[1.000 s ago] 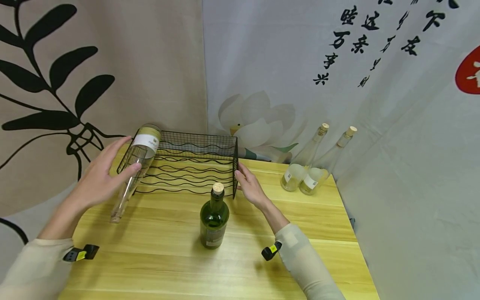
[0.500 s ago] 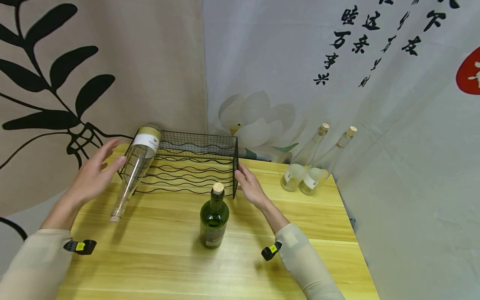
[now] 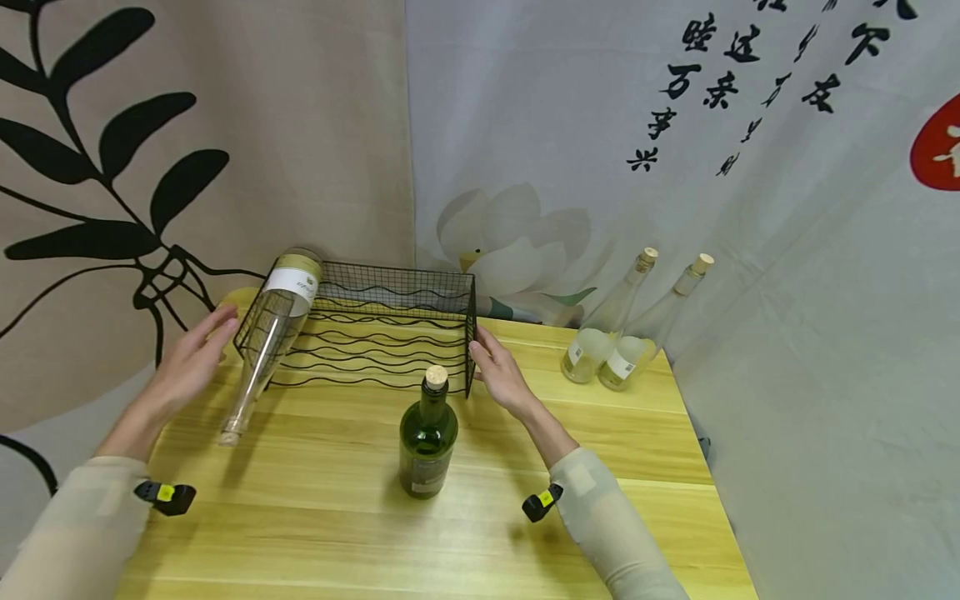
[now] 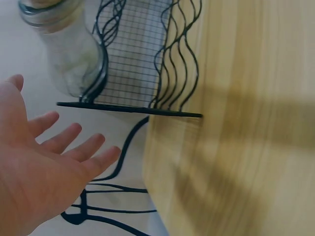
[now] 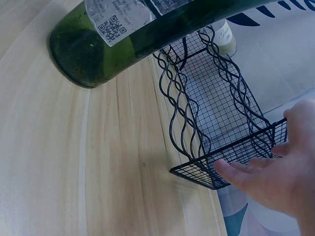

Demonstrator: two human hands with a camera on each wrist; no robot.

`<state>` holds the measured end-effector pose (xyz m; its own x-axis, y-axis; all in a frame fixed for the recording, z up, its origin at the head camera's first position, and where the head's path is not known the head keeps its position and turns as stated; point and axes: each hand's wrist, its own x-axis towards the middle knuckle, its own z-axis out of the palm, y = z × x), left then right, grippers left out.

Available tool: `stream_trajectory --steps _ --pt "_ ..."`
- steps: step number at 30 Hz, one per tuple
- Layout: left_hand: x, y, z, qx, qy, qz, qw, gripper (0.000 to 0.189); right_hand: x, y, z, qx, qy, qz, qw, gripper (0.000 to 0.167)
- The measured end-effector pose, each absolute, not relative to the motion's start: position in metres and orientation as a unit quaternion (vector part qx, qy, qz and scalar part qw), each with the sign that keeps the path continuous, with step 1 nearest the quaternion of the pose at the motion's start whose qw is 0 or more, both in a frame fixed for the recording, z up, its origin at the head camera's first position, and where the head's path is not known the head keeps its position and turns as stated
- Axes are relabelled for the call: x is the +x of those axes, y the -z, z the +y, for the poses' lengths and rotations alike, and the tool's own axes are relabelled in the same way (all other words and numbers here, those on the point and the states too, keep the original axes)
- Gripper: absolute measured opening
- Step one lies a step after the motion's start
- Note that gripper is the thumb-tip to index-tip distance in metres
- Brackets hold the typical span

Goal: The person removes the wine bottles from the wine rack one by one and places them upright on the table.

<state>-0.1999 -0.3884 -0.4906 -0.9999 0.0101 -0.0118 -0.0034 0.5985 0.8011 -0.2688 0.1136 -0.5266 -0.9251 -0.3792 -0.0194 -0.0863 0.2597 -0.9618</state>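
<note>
A clear glass bottle (image 3: 258,354) with a white label lies across the left end of a black wire wine rack (image 3: 375,337). Its corked neck points toward the near side, past the rack's front. Just left of that end is my left hand (image 3: 187,362), fingers extended and holding nothing; the left wrist view shows the palm (image 4: 39,172) apart from the end panel. At the opposite end, my right hand (image 3: 504,375) rests against the outside of the mesh panel (image 5: 216,167), fingers fairly straight. The wrist views hide parts of both hands.
A corked green bottle (image 3: 427,450) stands upright in front of the rack. Two clear corked bottles (image 3: 596,333) stand at the back right of the wooden table (image 3: 337,533). Printed cloth (image 3: 517,125) hangs behind the table.
My left hand has let go of the clear bottle and moved left, then slightly down beside the rack's end. The bottle stays lying on the rack. My right hand has not visibly moved.
</note>
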Motion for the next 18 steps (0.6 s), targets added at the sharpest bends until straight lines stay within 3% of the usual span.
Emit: stream_trajectory --steps 11,18 --pt "-0.207 0.511 -0.391 0.004 -0.532 0.845 0.064 0.081 -0.269 0.527 0.113 -0.147 0.587 0.786 0.125 0.068" --pt "-0.210 0.514 -0.389 0.008 -0.546 0.836 0.058 0.081 -0.268 0.526 0.113 -0.148 0.585 0.787 0.125 0.067"
